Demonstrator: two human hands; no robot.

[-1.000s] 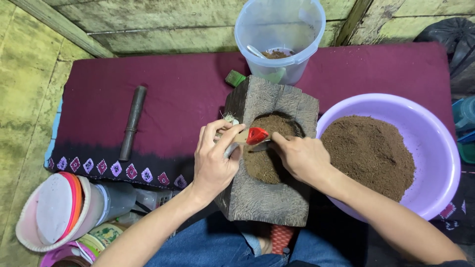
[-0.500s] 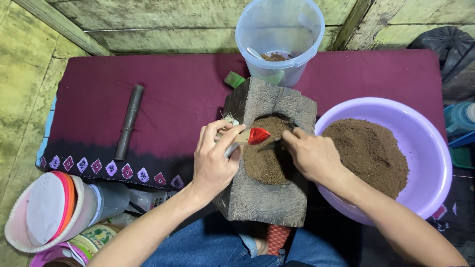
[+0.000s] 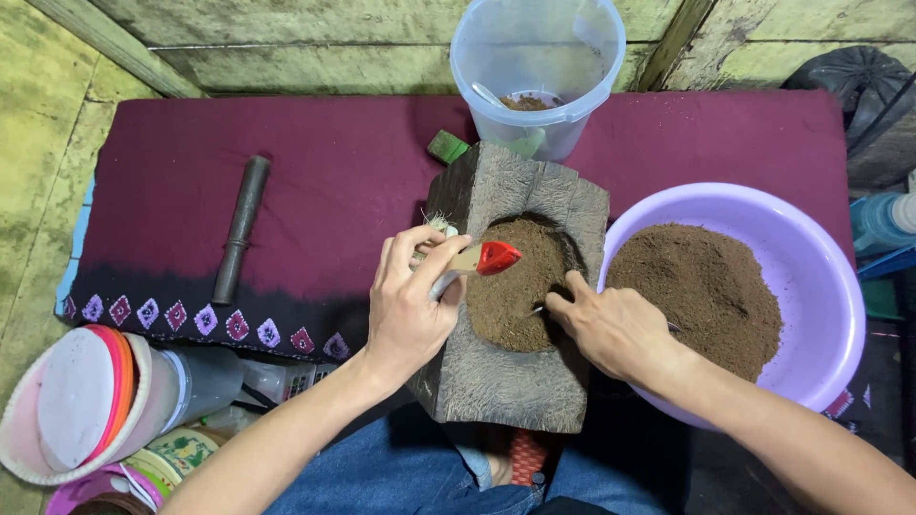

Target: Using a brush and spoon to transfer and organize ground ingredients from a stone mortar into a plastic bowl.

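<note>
Wooden mortar block (image 3: 520,381): grey, weathered, resting partly on maroon cloth (image 3: 315,200); hollow filled with brown powder (image 3: 515,286).
Left hand (image 3: 410,305): fingers curled shut around a small brush (image 3: 468,259) with wooden handle and red end, held over the hollow's left rim.
Right hand (image 3: 615,329): fingers pinched on a thin metal tool (image 3: 537,310) at the powder's right edge.
Right of block: lilac basin (image 3: 821,286) of powder.
Behind: clear plastic bucket (image 3: 539,67).
Left on cloth: dark pestle (image 3: 239,229).

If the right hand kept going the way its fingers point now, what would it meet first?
Most likely the brown powder heaped in the stone mortar: the right hand points up-left across it, fingertips already at its edge. Beyond lies the red-tipped brush, though depth is unclear.
</note>
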